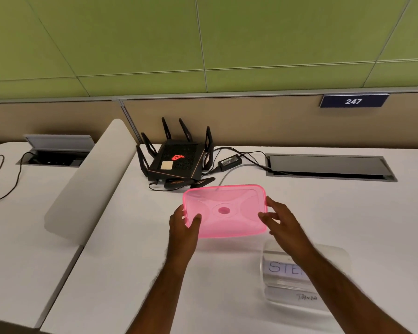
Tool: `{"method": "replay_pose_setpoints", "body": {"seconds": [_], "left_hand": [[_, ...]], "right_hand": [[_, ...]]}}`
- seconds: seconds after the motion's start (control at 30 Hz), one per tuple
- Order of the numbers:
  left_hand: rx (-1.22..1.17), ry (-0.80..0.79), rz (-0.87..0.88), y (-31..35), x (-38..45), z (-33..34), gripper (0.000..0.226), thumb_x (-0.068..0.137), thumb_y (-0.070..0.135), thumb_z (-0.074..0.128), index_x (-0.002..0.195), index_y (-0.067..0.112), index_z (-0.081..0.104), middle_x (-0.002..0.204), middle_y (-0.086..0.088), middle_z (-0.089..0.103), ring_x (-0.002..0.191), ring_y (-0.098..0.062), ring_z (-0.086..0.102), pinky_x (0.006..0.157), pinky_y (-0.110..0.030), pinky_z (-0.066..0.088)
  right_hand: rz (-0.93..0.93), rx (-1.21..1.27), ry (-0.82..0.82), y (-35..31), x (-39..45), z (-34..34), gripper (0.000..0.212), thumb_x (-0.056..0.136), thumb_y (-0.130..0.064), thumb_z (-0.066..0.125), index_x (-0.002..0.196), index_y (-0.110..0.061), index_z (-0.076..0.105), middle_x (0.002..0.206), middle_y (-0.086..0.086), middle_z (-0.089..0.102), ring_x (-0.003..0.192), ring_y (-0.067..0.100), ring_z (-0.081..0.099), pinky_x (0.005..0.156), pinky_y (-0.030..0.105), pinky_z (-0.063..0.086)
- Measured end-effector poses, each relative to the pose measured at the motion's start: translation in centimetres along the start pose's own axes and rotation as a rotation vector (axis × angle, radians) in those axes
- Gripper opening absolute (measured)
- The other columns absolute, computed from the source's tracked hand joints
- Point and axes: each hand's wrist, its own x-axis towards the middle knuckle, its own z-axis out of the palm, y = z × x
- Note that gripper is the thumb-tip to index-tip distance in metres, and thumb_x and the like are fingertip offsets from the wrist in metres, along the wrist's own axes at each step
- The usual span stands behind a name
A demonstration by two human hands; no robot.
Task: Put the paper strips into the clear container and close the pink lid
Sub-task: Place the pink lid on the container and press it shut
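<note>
I am holding the pink lid (pixel 225 210) by its short edges in my left hand (pixel 182 221) and right hand (pixel 279 219); paper strips (pixel 287 267) are seemingly lying inside the clear container (pixel 343 259) at five o'clock, awaiting closing.

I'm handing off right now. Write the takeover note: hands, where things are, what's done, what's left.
Left hand: grips the left edge of the pink lid.
Right hand: holds the lid's right edge.
The lid appears held above the white table, in front of the black router.
Clear container: open, on the table near right, partly behind the right forearm.
Paper strips: appear to be in the container; lettering shows.
Done: strips apparently loaded.
Left: bring the lid over the container and press it shut.
</note>
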Motion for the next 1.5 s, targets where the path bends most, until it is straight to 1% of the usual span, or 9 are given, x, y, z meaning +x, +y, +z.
{"method": "replay_pose_setpoints", "body": {"seconds": [0.13,0.33,0.47,0.63,0.77,0.93,1.03,1.17,1.5], "left_hand": [[-0.07,-0.043,0.007,1.5,-1.3,2.0,0.058,0.091,0.038,0.069,0.143,0.031,0.043,0.144,0.002,0.047,0.126,-0.018,0.052,0.102,-0.042,0.05],[-0.133,-0.164,-0.005,3.5,-3.1,4.5,0.061,0.091,0.038,0.07,0.144,0.036,0.041,0.151,0.005,0.044,0.137,-0.018,0.045,0.106,-0.038,0.044],[-0.137,-0.222,0.009,4.6,-4.6,6.3,0.061,0.091,0.038,0.07,0.144,0.038,0.039,0.147,0.011,0.045,0.135,-0.014,0.044,0.102,-0.033,0.043],[-0.207,-0.26,0.001,5.8,-6.6,8.4,0.041,0.096,0.034,0.063,0.133,0.041,0.047,0.128,0.022,0.052,0.117,0.0,0.053,0.087,-0.018,0.043],[-0.402,-0.271,-0.059,5.8,-8.1,9.8,0.026,0.105,0.026,0.048,0.13,0.031,0.056,0.136,0.008,0.058,0.123,-0.01,0.056,0.106,-0.032,0.044],[-0.661,-0.226,-0.26,6.2,-9.0,11.3,0.026,0.106,0.023,0.047,0.129,0.016,0.057,0.135,-0.007,0.06,0.125,-0.023,0.057,0.107,-0.039,0.045],[-0.607,-0.23,-0.277,6.1,-9.3,12.0,0.019,0.102,0.032,0.055,0.116,0.025,0.064,0.125,-0.004,0.065,0.118,-0.018,0.063,0.102,-0.034,0.05],[-0.478,-0.219,-0.22,5.2,-10.2,12.6,0.038,0.096,0.029,0.066,0.131,0.022,0.057,0.128,0.001,0.065,0.111,-0.012,0.067,0.089,-0.025,0.054],[-0.317,-0.233,-0.128,2.0,-13.4,13.5,0.059,0.08,-0.01,0.071,0.125,0.026,0.057,0.125,0.004,0.067,0.106,-0.012,0.07,0.085,-0.028,0.054]], "right_hand": [[-0.021,-0.016,0.076,0.5,-1.0,-2.5,0.055,0.096,-0.028,0.067,0.147,-0.035,0.047,0.136,-0.006,0.048,0.109,0.002,0.062,0.097,0.045,0.055],[-0.021,0.028,0.115,1.7,-1.8,-6.4,0.048,0.098,-0.034,0.064,0.142,-0.044,0.05,0.114,-0.002,0.063,0.094,0.021,0.067,0.08,0.04,0.057],[-0.038,0.11,0.146,2.1,-2.6,-8.7,0.038,0.101,-0.033,0.058,0.137,-0.046,0.054,0.112,-0.009,0.068,0.098,0.012,0.07,0.071,0.029,0.056],[-0.008,0.214,0.198,2.7,-3.5,-11.4,0.025,0.106,-0.033,0.047,0.126,-0.041,0.06,0.115,-0.007,0.073,0.1,0.014,0.072,0.074,0.034,0.06],[0.035,0.31,0.199,3.1,-4.4,-13.4,0.037,0.102,-0.05,0.042,0.126,-0.028,0.06,0.122,0.001,0.071,0.107,0.023,0.071,0.081,0.047,0.059],[0.065,0.343,0.191,4.4,-5.4,-15.2,0.051,0.095,-0.057,0.039,0.125,-0.021,0.06,0.123,0.007,0.07,0.112,0.025,0.069,0.089,0.054,0.057],[0.072,0.316,0.194,5.4,-5.9,-16.1,0.05,0.098,-0.056,0.039,0.12,-0.018,0.062,0.12,0.007,0.071,0.111,0.024,0.069,0.088,0.054,0.058],[0.057,0.236,0.206,7.0,-6.7,-17.3,0.043,0.099,-0.057,0.043,0.107,-0.021,0.064,0.11,0.001,0.074,0.105,0.019,0.071,0.079,0.045,0.062],[0.071,0.079,0.26,11.6,-9.2,-19.2,0.024,0.093,-0.052,0.064,0.096,-0.03,0.054,0.09,0.0,0.079,0.083,0.022,0.076,0.055,0.037,0.057]]}}
